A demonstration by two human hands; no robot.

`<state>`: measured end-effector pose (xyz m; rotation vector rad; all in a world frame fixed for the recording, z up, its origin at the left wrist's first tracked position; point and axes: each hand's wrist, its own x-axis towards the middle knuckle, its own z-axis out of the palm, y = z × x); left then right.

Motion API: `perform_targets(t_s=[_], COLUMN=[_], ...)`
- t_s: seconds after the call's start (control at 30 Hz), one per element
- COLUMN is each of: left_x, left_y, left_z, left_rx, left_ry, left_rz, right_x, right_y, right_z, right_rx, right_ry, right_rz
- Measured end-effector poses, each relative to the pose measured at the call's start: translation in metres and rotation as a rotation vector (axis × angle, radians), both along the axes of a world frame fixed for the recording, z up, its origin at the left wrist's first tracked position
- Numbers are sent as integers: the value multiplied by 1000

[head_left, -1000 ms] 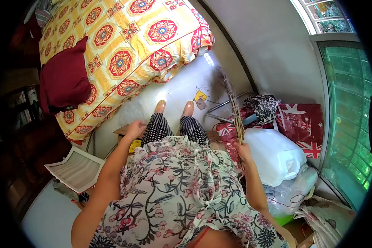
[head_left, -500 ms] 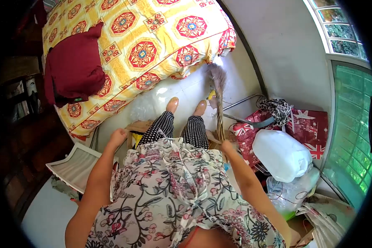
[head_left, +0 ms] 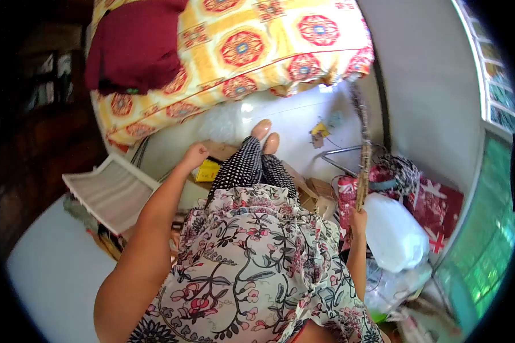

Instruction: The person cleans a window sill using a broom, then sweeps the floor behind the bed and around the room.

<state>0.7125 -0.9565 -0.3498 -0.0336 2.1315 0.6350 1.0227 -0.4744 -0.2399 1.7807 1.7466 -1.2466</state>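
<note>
My right hand (head_left: 357,220) is wrapped round the handle end of a broom (head_left: 364,154), a bundle of dry stalks. The broom points away from me, its far end beside the bed's corner and the wall. Nothing shows in my left hand (head_left: 196,154), which is curled closed in the air near a yellow box (head_left: 206,171). Small yellow and brown scraps (head_left: 319,134) lie on the floor (head_left: 294,114) to the left of the broom.
A bed (head_left: 240,48) with a patterned cover and a maroon cloth (head_left: 134,48) stands ahead. On the right are a white plastic jug (head_left: 396,231), a metal tube frame (head_left: 340,151) and a red flag-print bag (head_left: 440,203). Clear plastic (head_left: 218,124) lies beside the bed. A white-framed panel (head_left: 111,191) leans at left.
The broom has swung right, from over the floor to beside the wall, uncovering the scraps. My view has turned, and my feet are closer together.
</note>
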Motion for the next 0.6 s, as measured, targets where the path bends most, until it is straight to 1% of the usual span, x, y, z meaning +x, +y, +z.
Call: perform_targets(t_s=[0.03, 0.1, 0.23, 0.3, 0.37, 0.43, 0.47, 0.5, 0.53, 0.57, 0.6], left_x=[8, 31, 85, 108, 131, 137, 136, 133, 132, 129, 128], left_y=[-7, -26, -51, -57, -64, -56, -52, -49, -49, -53, -64], left_z=[6, 19, 43, 48, 41, 49, 53, 53, 50, 46, 35], left_rx=[0, -69, -152, -240, -234, -224, -237, -242, -217, -198, -175], left_ry=[-24, 0, -95, -123, -139, -208, -215, -226, -191, -156, -165], left_rz=[118, 187, 302, 321, 393, 442, 405, 360, 320, 285, 251], right_x=[-11, -29, -29, -45, -55, -59, -44, -57, -26, -25, -20], right_y=[4, 12, 41, 42, 44, 50, 65, 65, 82, 85, 87], right_z=[-3, -7, -37, -34, -36, -37, -61, -50, -98, -113, -122], right_rx=[106, 86, 56, -52, -1, -48, 18, 163, 175, 177, 207], right_ry=[14, 138, 152, 156, 157, 196, 109, 0, -19, -89, -170], right_rz=[88, -42, 23, -172, -187, -195, -87, 97, 12, 39, 252])
